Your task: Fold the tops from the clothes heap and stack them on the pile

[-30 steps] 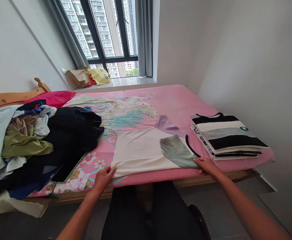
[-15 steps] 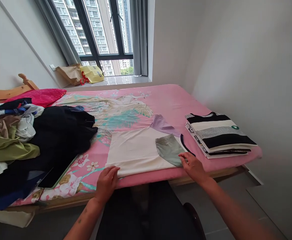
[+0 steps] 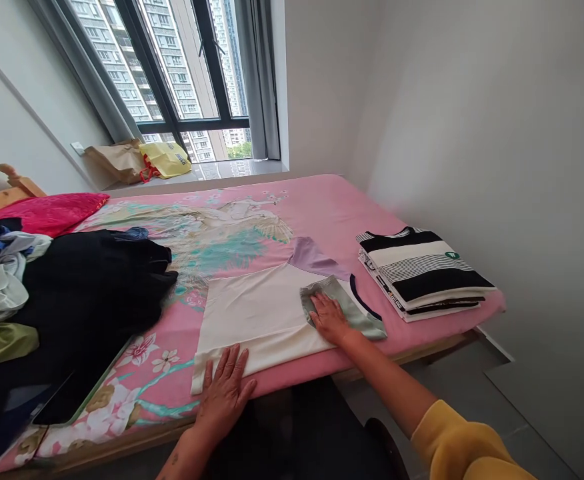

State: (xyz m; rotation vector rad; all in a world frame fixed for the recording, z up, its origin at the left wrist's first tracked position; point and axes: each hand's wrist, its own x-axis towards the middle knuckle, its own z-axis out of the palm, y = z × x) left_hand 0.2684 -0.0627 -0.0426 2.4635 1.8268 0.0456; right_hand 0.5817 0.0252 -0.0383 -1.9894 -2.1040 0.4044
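Observation:
A T-shirt with a cream body, a lilac sleeve, a grey-green sleeve and a dark neckband lies flat near the bed's front edge. Its near side is folded over, and the grey-green sleeve rests across the body. My right hand presses on that sleeve with fingers stretched out, gripping nothing. At the shirt's lower left corner, my left hand lies flat with fingers spread, its fingertips on the hem.
A stack of folded shirts, striped on top, sits at the bed's right end. On the left are a dark heap of clothes, a phone and a red pillow. Bags stand on the windowsill.
My right hand has moved left from the neckline edge onto the grey-green sleeve and flattened. My left hand has opened out at the hem. The camera view has shifted.

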